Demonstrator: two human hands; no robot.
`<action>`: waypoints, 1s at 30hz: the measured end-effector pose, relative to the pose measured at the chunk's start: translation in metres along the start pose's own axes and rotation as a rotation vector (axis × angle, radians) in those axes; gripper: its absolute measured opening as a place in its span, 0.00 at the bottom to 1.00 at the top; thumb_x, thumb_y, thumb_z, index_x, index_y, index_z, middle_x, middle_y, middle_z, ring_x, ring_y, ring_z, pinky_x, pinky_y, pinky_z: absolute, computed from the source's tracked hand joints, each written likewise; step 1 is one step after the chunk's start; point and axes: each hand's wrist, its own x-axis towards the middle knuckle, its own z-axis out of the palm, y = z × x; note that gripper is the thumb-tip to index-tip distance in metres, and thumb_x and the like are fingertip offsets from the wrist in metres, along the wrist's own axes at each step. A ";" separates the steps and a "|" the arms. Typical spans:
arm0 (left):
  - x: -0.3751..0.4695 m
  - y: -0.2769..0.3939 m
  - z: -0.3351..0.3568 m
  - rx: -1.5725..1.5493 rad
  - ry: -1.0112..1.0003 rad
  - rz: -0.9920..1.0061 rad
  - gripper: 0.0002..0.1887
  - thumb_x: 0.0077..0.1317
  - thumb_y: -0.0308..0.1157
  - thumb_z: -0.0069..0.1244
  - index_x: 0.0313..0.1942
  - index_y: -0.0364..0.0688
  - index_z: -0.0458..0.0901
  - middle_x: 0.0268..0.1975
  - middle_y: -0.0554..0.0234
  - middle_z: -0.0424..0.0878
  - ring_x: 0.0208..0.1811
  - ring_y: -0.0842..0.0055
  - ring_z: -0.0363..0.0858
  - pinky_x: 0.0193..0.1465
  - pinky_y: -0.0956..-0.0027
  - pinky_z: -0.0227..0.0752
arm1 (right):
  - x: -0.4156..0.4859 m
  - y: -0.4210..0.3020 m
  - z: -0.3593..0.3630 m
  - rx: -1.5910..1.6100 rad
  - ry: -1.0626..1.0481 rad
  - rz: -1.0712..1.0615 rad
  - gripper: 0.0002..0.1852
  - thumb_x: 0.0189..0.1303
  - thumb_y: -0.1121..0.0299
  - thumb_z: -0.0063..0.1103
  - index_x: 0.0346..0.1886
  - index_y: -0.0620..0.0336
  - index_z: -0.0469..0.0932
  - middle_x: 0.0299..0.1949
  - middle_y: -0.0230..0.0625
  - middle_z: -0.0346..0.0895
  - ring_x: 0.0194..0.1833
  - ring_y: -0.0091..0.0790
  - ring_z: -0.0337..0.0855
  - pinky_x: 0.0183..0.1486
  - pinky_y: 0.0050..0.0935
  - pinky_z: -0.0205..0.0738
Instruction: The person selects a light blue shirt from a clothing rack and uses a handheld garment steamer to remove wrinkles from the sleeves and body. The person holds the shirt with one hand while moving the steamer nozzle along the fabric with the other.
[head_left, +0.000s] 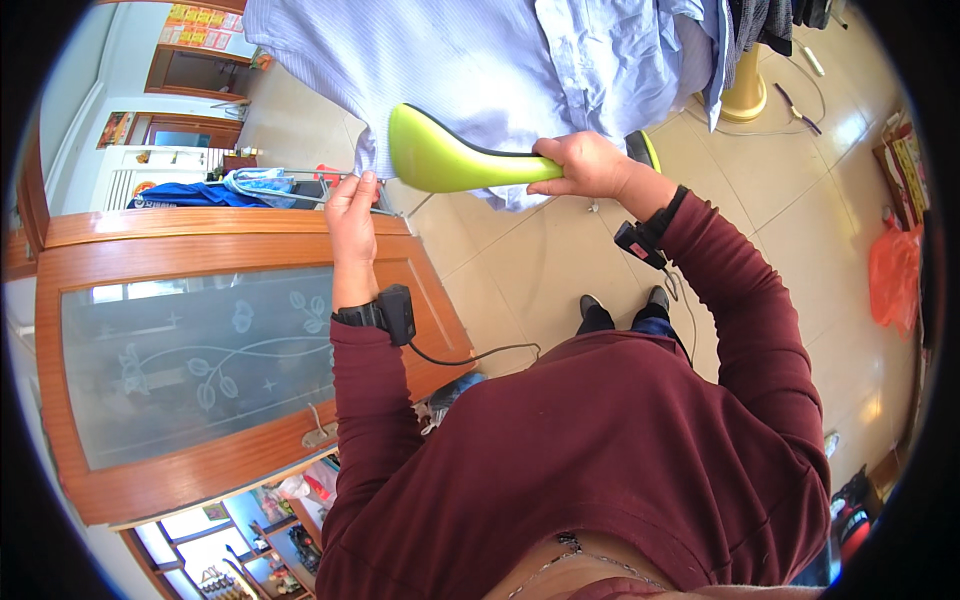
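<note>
A light blue striped shirt (465, 67) hangs before me, its button front to the right of the middle and its right part wrinkled. My left hand (356, 214) pinches a lower edge of the shirt between thumb and fingers. In my right hand (589, 165) is the handle of a lime-green garment steamer head (450, 161). Its dark face is turned to the cloth and lies close against it; whether it touches all along cannot be seen. Both wrists wear black straps with small cabled boxes.
A wooden door with frosted glass (202, 360) stands at the left, near my left arm. Behind it is a metal rack with blue cloths (187, 195). A yellow stand base (742, 101) and a loose cable are at the upper right. A red plastic bag (894, 277) hangs far right.
</note>
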 end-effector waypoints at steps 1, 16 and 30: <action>0.001 0.000 -0.001 0.023 -0.013 0.010 0.11 0.61 0.30 0.50 0.22 0.36 0.74 0.22 0.76 0.68 0.23 0.89 0.60 0.28 0.82 0.55 | -0.001 0.001 0.001 -0.015 -0.003 0.001 0.22 0.46 0.50 0.62 0.32 0.59 0.71 0.18 0.43 0.72 0.23 0.48 0.75 0.26 0.40 0.68; -0.002 0.004 -0.010 -0.152 0.049 -0.051 0.05 0.59 0.27 0.51 0.34 0.35 0.79 0.28 0.70 0.77 0.29 0.86 0.70 0.34 0.80 0.63 | 0.003 0.012 -0.003 -0.160 -0.055 0.027 0.22 0.46 0.48 0.61 0.30 0.58 0.69 0.18 0.40 0.71 0.23 0.47 0.75 0.27 0.40 0.69; 0.000 -0.001 0.000 -0.395 -0.018 -0.142 0.04 0.65 0.29 0.42 0.36 0.40 0.72 0.36 0.65 0.77 0.37 0.77 0.74 0.45 0.68 0.68 | -0.030 0.064 0.038 -0.249 -0.085 0.353 0.25 0.50 0.44 0.55 0.31 0.59 0.69 0.21 0.42 0.74 0.26 0.47 0.77 0.30 0.41 0.71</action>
